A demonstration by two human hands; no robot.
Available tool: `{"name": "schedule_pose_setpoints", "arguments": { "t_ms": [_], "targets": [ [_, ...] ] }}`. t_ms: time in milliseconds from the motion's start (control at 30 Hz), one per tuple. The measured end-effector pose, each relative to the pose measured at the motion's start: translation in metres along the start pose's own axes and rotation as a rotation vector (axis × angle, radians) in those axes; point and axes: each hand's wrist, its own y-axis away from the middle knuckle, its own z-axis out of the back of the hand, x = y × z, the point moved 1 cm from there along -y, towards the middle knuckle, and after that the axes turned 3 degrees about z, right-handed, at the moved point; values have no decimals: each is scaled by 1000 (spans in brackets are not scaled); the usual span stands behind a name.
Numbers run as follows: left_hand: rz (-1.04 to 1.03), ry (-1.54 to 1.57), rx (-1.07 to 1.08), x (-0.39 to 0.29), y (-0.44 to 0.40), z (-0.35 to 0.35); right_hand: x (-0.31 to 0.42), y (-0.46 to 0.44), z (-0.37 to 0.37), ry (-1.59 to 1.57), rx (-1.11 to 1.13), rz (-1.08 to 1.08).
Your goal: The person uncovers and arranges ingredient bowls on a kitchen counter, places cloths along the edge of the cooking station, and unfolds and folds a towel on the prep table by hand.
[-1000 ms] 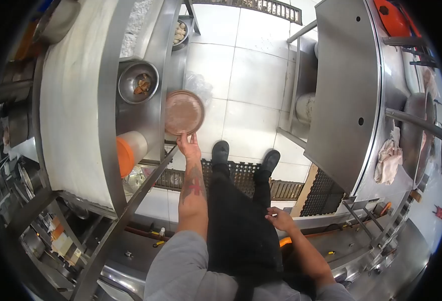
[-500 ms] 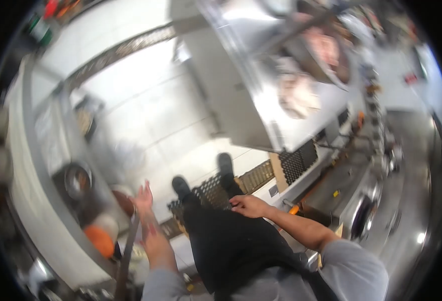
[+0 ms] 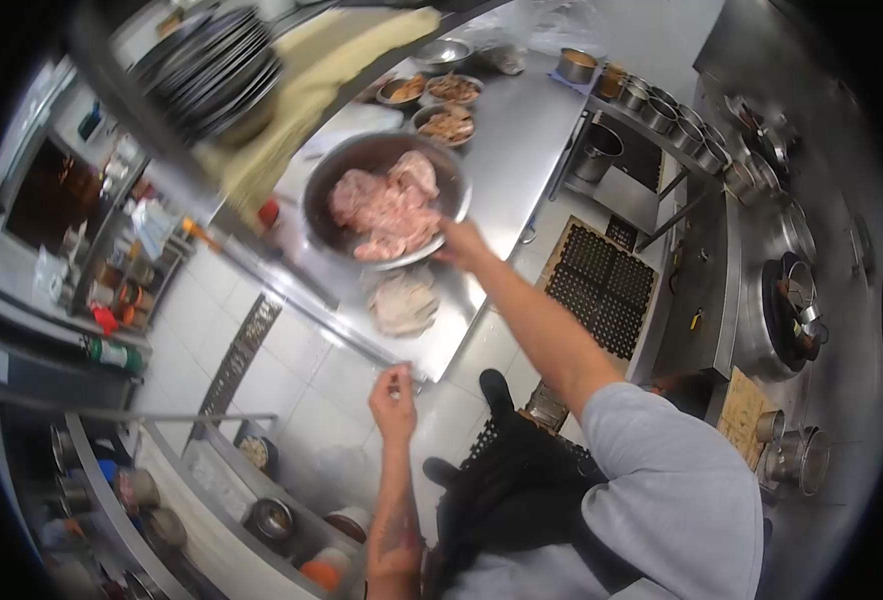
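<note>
A large metal bowl (image 3: pixel 316 215) of raw pink meat (image 3: pixel 386 205) rests on the steel worktable (image 3: pixel 516 150). My right hand (image 3: pixel 456 245) reaches across with its fingers closed at the bowl's near right rim; the fingertips are partly hidden. Just below the bowl, a pale, flat, folded piece that looks like a cloth (image 3: pixel 404 303) lies near the table's corner. My left hand (image 3: pixel 393 402) hovers beside that corner, its fingers loosely curled and somewhat apart, with nothing visible in them.
Smaller bowls of food (image 3: pixel 446 125) stand farther back. Stacked dark plates (image 3: pixel 216 75) sit on an overhead shelf (image 3: pixel 346 50) at upper left. A stove counter with pans (image 3: pixel 786 300) runs along the right. Shelving (image 3: pixel 176 480) fills the lower left; a black mat (image 3: pixel 601 285) covers part of the floor.
My view has swung toward the worktable. My right hand has gone from beside my apron to the bowl's rim. My left hand has moved from the lower shelves to the table's corner.
</note>
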Motion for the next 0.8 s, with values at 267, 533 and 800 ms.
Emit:
{"name": "schedule_pose_setpoints", "arguments": {
  "t_ms": [267, 533, 800],
  "targets": [
    [-154, -867, 3, -20, -113, -92, 65, 50, 120, -17, -198, -7],
    [91, -99, -15, -23, -106, -80, 155, 3, 264, -25, -379, 184],
    [191, -144, -75, -59, -120, -101, 203, -177, 284, -332, -303, 269]
  ]
}}
